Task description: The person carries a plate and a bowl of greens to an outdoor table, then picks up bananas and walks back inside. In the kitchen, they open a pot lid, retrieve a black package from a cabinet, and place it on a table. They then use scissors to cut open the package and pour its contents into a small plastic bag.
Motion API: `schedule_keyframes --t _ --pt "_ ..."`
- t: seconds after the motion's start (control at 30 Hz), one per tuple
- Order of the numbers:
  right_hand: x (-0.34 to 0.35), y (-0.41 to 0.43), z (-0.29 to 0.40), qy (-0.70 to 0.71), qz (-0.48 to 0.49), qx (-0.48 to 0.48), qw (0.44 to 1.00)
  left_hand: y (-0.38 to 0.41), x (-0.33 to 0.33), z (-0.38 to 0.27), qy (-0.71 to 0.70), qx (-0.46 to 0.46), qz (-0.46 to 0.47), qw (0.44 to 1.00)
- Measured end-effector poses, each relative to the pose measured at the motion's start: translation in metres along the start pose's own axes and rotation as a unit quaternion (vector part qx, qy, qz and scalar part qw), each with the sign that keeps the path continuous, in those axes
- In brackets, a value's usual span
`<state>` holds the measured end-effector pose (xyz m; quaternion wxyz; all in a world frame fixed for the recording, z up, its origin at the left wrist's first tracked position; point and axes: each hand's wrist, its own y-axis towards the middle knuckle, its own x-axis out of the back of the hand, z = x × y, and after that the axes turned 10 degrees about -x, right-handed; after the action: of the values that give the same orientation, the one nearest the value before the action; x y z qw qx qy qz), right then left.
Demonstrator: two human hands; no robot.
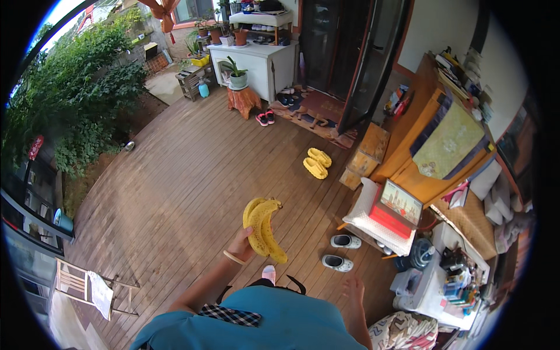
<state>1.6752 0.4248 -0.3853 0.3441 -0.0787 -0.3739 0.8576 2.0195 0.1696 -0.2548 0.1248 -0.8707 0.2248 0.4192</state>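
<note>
In the head view, my left hand (243, 243), with a pale bangle at the wrist, grips a bunch of ripe bananas (263, 225) out in front of my body. Brown specks dot their yellow skins, and the stem end points to the upper right. Part of my left hand is hidden behind the fruit. My right hand (353, 288) hangs low at my right side, holding nothing, its fingers somewhat apart. Nearest to it on the plank floor (183, 183) are two pale clogs (337, 262) with dark insides.
Yellow slippers (318, 163) lie ahead, before an open glass door (369, 65). On the right, a cushioned seat (361, 210) bears a red box (391, 218) beside a wooden cabinet (393, 144). A folding chair (94, 288) stands at left. A potted plant (238, 78) tops a stump.
</note>
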Motion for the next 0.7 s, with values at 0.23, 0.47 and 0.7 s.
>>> schedule_keyframes --t 0.23,0.47,0.7 --pt "-0.034 0.088 -0.015 -0.151 -0.105 -0.248 0.951 0.172 0.061 -0.089 0.014 -0.113 -0.077 0.991" --pt "-0.104 0.268 0.102 -0.233 -0.083 -0.313 0.917 0.365 0.105 -0.137 0.017 -0.187 -0.1 0.977" --pt "-0.274 0.497 0.378 -0.226 -0.035 -0.112 0.967 0.527 0.133 -0.227 0.004 -0.272 -0.141 0.952"
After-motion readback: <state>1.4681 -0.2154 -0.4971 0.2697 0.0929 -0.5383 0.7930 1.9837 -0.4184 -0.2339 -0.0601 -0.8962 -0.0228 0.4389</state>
